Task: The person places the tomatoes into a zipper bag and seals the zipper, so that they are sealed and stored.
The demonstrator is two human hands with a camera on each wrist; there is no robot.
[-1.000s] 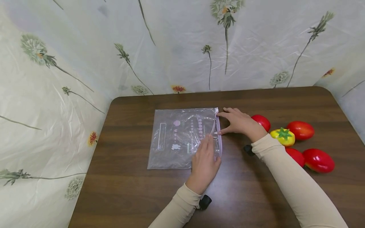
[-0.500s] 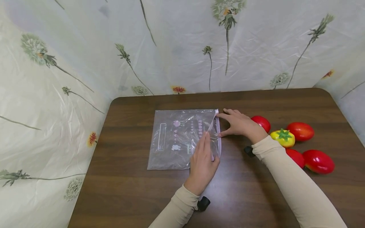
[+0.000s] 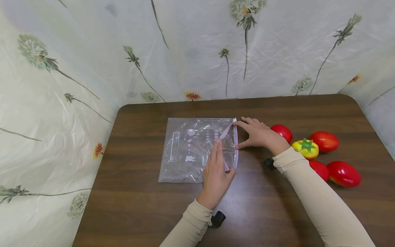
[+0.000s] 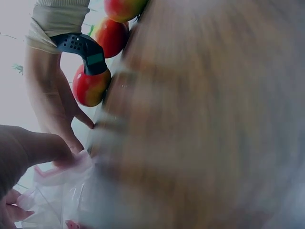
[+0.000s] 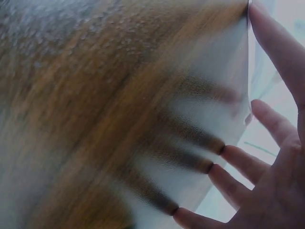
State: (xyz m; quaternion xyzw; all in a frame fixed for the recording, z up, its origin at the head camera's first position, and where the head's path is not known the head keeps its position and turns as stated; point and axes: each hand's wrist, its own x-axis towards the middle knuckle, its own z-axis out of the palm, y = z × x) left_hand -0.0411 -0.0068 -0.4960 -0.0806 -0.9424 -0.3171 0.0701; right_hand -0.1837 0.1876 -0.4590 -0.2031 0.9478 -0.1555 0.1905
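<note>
A clear plastic zip bag with pink print lies flat on the table, its pink-edged mouth facing right. My left hand lies over the bag near that mouth, fingers straight and together, thumb apart. The upper edge bows leftward from the far corner to its fingertips, and the mouth gapes. In the left wrist view the thumb touches the pink edge. My right hand, fingers spread, touches the mouth's right edge with its fingertips. In the right wrist view its fingertips meet the table.
Right of the right hand lie several glossy red toy fruits and a yellow one with a green star-shaped top. The right forearm partly covers them. Behind the brown wooden table hangs a flower-print sheet.
My left hand has slid slightly left and toward me, drawing the bag's upper edge left, so the mouth gapes wider. My right hand stays in place at the edge.
</note>
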